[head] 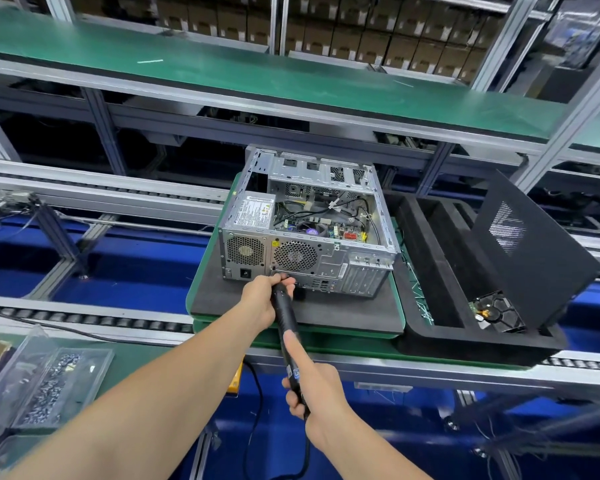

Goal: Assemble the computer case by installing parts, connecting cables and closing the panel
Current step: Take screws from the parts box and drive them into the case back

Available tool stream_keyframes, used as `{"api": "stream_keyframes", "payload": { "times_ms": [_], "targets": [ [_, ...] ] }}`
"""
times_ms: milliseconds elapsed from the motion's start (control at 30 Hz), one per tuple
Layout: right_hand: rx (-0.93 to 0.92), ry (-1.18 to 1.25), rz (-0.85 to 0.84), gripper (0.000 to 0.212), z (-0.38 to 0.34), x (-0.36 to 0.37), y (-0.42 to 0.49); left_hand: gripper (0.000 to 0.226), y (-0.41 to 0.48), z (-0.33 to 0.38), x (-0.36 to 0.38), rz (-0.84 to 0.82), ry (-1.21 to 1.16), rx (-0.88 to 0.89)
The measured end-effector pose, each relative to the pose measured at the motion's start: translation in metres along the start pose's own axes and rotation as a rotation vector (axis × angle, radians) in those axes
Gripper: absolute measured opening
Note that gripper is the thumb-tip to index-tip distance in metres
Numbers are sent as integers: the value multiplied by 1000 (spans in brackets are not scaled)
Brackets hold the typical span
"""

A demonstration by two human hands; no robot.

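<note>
An open silver computer case (364,256) lies on its side on a black foam pad (243,306), its rear panel facing me, with the power supply and motherboard visible inside. A black electric screwdriver (286,322) points at the rear panel just below the fan grille. My left hand (262,299) grips the driver near its tip, close against the case. My right hand (314,389) holds the driver's rear end, index finger stretched along the barrel. The black side panel (530,258) leans upright at the right.
A black foam tray (426,251) right of the case holds a hard drive (496,311) and loose screws. Clear plastic bins of screws (49,379) sit at the lower left. Roller conveyor rails run across front and back, and a green shelf (222,71) hangs overhead.
</note>
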State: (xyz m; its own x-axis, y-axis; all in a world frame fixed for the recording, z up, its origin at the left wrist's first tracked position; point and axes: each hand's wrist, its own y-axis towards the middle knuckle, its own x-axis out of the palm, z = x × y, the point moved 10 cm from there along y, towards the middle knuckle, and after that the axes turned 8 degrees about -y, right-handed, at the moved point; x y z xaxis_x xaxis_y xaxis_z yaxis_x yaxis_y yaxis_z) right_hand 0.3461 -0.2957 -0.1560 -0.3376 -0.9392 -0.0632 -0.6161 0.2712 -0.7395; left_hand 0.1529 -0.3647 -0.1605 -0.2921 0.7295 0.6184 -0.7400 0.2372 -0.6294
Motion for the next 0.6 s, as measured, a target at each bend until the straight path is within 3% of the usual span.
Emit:
{"api": "stream_keyframes", "payload": {
  "times_ms": [233,600],
  "targets": [
    [-39,-32,-96,84,5,20,-3,26,-4,3,0,-28,7,-5],
    [-11,-58,-65,85,22,26,3,28,-3,8,-7,-36,96,62]
  ]
}}
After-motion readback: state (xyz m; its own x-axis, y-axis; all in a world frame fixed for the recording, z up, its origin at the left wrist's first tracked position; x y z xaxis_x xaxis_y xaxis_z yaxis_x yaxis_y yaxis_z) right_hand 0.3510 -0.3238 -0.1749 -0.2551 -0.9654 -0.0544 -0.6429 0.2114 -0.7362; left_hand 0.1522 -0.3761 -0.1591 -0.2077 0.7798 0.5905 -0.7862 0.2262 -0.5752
